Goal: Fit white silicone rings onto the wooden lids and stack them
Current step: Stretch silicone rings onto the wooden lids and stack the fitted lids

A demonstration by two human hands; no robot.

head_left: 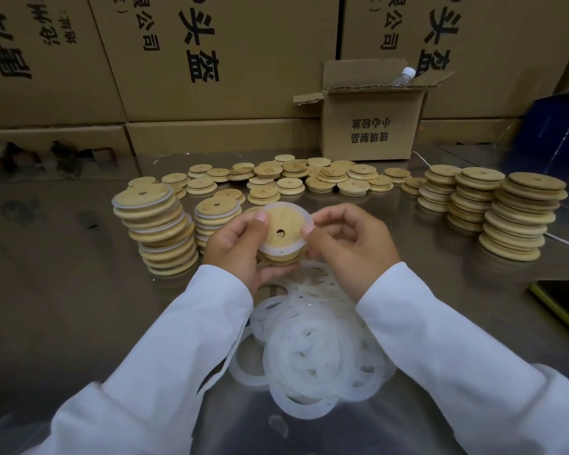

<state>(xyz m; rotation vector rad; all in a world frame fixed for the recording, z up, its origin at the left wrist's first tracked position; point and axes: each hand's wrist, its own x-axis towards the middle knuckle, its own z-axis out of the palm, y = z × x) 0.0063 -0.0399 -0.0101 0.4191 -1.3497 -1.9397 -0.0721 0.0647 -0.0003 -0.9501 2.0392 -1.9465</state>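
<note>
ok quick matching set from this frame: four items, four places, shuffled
Things:
1. loose rings
2. ringed lid stack
3. bare lid stacks
4. held lid

Places:
A. right side, three piles
B. in the left hand, with the right hand pinching its ring
C. left side, tall pile
D. heap nearest the camera, between the sleeves

Pairs: 1-D, 2-C, 3-A, 4-B
</note>
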